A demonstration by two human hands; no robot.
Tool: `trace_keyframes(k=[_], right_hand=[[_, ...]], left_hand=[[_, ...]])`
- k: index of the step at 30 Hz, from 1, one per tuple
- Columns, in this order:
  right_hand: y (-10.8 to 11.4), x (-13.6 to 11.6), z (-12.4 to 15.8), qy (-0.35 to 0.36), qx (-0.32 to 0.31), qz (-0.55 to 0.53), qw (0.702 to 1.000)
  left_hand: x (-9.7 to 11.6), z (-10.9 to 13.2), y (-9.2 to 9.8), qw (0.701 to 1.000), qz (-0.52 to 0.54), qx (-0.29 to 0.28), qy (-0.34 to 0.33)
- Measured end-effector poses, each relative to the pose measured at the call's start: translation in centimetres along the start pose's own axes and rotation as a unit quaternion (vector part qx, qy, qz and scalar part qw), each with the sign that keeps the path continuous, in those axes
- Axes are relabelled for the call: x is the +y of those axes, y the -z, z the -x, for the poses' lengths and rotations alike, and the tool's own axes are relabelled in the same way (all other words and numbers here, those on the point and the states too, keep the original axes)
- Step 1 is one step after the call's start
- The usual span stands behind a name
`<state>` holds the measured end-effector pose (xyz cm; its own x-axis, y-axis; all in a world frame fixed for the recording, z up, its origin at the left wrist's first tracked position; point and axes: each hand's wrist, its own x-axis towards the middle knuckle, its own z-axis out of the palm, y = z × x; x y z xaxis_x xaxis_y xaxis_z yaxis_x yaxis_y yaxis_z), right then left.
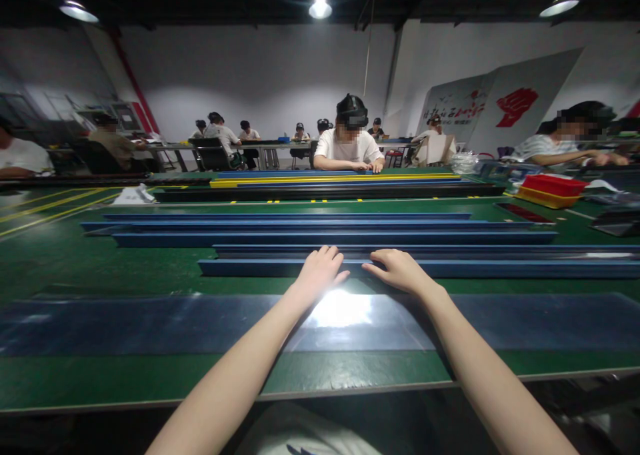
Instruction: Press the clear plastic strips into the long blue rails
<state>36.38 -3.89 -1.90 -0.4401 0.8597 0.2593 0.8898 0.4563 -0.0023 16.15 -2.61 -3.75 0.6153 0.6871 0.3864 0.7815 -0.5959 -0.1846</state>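
My left hand point(323, 270) rests on the nearest long blue rail point(260, 267), its fingers reaching over the top and the thumb apart toward the right. To the right, my right hand point(395, 268) lies on the same rail, thumb and fingers apart, fingertips pointing left. A gap separates the two hands. Whether the fingers grip the rail's far edge is hidden. Between my forearms and beyond them stretches a clear, shiny plastic strip point(150, 322) along the near side of the green table point(350, 372).
More blue rails point(330, 239) lie parallel behind. Farther back are yellow rails point(330, 180), a dark rail point(330, 192), a white piece point(134, 196), a dark phone-like slab point(531, 213) and a red bin point(553, 187). A person point(347, 148) sits opposite; others sit around.
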Motion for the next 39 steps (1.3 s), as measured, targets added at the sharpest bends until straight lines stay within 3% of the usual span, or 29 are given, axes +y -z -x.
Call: trace_keyframes(k=[39], right_hand=[[-0.05, 0.19, 0.05, 0.006, 0.023, -0.067, 0.997]], left_hand=[[0.14, 0.04, 0.15, 1.000, 0.015, -0.010, 0.007]])
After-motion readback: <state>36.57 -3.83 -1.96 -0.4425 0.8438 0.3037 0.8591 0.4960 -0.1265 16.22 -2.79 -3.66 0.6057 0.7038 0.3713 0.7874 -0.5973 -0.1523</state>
